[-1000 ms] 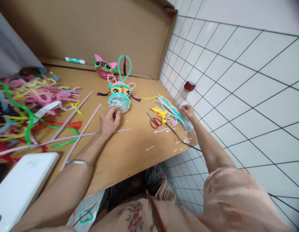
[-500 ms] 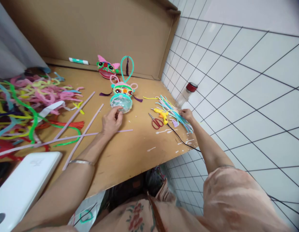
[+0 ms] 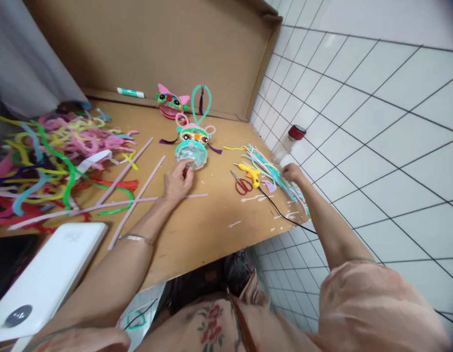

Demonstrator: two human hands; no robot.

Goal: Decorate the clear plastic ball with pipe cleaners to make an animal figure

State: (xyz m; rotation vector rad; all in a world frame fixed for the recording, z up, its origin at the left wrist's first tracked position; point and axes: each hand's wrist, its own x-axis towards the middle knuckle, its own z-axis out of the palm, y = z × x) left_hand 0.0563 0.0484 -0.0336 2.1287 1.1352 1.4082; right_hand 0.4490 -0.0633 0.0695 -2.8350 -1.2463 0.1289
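My left hand [image 3: 178, 181] is closed on the near rim of a clear, teal-edged bowl-shaped piece [image 3: 191, 154]. That piece is the lower part of a lion-like craft head [image 3: 194, 135] with pink loops, purple tassels and a tall teal loop. At the right, my right hand [image 3: 292, 172] has its fingers closed at a bundle of pastel pipe cleaners [image 3: 272, 171]; what its fingertips grip is too small to tell. A yellow glue gun [image 3: 251, 174] and red-handled scissors [image 3: 243, 186] lie between my hands.
A second craft head [image 3: 170, 103] and a glue stick [image 3: 130, 93] are near the cardboard backing. Colourful pipe cleaners [image 3: 72, 146] are heaped at the left, beside a white power bank [image 3: 53, 278]. A red-lidded jar [image 3: 289, 143] stands by the tiled wall. A cord crosses the table edge.
The whole view has shifted, so things appear slightly further right. My left hand stays at the teal-edged piece, and my right hand stays at the bundle, whose near ends are more spread.
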